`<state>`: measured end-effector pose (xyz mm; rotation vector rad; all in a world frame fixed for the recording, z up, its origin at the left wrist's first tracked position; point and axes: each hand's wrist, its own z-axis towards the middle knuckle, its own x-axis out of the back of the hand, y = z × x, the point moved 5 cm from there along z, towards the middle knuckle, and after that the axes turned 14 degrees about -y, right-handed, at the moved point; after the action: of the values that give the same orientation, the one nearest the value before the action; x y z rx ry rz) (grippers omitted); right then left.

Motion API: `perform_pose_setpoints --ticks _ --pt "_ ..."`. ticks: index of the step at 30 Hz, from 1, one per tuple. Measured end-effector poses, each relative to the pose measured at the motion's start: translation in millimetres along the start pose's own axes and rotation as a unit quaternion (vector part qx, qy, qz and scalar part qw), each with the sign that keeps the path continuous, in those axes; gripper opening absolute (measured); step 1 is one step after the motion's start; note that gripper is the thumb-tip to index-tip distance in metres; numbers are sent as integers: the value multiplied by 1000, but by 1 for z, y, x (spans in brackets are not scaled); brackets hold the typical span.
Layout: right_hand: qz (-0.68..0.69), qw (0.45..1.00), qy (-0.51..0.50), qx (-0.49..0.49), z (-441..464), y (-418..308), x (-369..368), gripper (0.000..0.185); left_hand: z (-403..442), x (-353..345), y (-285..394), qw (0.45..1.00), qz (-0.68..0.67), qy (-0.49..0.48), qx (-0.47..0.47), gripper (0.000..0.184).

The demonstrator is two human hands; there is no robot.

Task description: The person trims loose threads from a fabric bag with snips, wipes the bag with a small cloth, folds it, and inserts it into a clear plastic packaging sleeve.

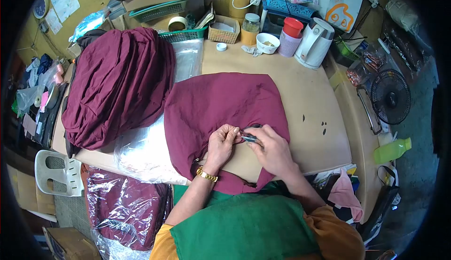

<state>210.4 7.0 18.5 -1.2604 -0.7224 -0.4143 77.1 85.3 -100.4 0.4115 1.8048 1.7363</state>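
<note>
A maroon cloth bag [225,100] with a looped strap lies on the table in front of me. My left hand [222,143], with a gold watch on the wrist, pinches the bag's edge near its opening. My right hand [272,151] is closed around small thread snips [250,138], dark with a grey-blue part. Their tip is close to the left fingertips, at the bag's edge. My fingers partly hide the snips and the exact spot on the cloth.
A tall pile of maroon bags [120,86] stands to the left, beside clear plastic sheets [145,152]. Along the back are a wicker basket [224,31], a jar [250,27], a white bowl [267,43] and an electric kettle [315,44]. Plastic-wrapped maroon bags [124,208] sit lower left.
</note>
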Motion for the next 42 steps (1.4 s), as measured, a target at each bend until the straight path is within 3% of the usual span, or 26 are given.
perform_pose_setpoints --ticks 2,3,15,29,31,32,33,34,35,37,39,40,42 --pt "-131 990 41 -36 -3 8 -12 30 0 1 1 1000 11 4 6 20" --pt "-151 985 81 -10 -3 12 -13 27 0 1 0 1000 4 1 1 21" --pt "-221 968 106 49 0 16 -22 19 1 1 0 999 35 15 -17 20" --pt "-197 962 166 90 4 33 -23 15 1 1 -2 999 41 8 -28 17" --pt "-194 961 172 95 1 32 -21 14 0 -1 3 998 -11 -3 -59 17" --pt "-105 977 178 57 1 31 -15 15 -6 -3 17 998 -11 -2 -58 17" --pt "-16 983 181 20 1 33 -10 16 -16 -2 35 987 -156 27 -38 15" --pt "-17 983 182 21 0 31 -4 16 -24 1 49 953 -296 54 -17 12" --pt "13 981 192 -22 -4 38 2 19 -31 8 67 900 -420 -52 -105 11" --pt "56 975 207 -63 -15 43 12 25 -58 32 110 719 -598 -254 -245 3" --pt "21 985 145 -89 -24 40 23 26 -86 42 141 606 -651 -344 -299 11" --pt "-15 990 86 -108 -24 41 24 26 -106 45 148 664 -578 -310 -359 37" --pt "-37 991 72 -109 -25 45 18 28 -110 36 116 746 -393 -386 -373 49"
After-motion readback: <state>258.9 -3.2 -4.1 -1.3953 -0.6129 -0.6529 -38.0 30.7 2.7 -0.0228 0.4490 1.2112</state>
